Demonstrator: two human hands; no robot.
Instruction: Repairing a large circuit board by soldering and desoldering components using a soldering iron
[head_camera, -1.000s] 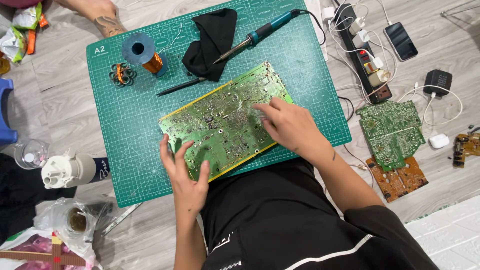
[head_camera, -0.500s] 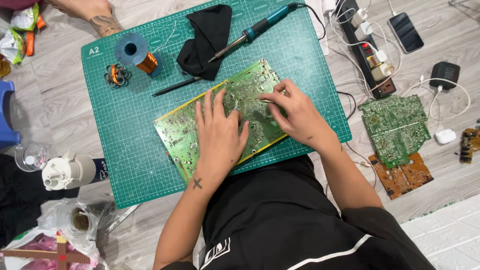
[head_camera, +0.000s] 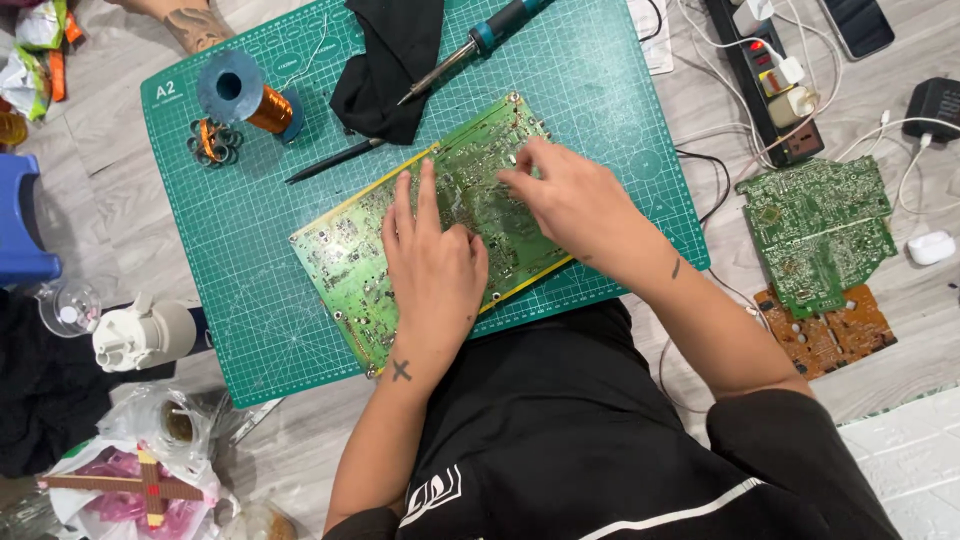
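- So the big green circuit board (head_camera: 440, 235) sits tilted on the green cutting mat (head_camera: 590, 80), roughly dead centre of the mat, its long edge running from about 7 o'clock up to 1 o'clock.
- Left hand (head_camera: 430, 265) lies flat on the middle of the board, palm down, fingers straight and spread a little, pointing toward 12. It isn't gripping anything, just pressing on the board.
- Right hand (head_camera: 565, 200) is on the board's upper right part, around 2 o'clock from the left hand. Fingers are curled with the tips pinched down at a spot on the board; can't tell if there's some tiny part between them, too small to see.
- My read: this is the poking-around stage, one hand steadying while the other works at a spot, no tool in use.
- The soldering iron (head_camera: 470, 50) lies untouched at 12 o'clock from the board, tip resting against the black cloth (head_camera: 385, 60). A thin black probe or pen (head_camera: 335, 160) lies at 11 o'clock, just off the board's edge.
- Copper wire spool (head_camera: 240, 95) is over at 10 o'clock, well apart from both hands.
- Next move probably needs the left hand to hold the board firm, since it only rests loose on the mat, and a careful fingertip grip from the right.
- Spare boards (head_camera: 815, 225) sit off the mat at 3 o'clock.
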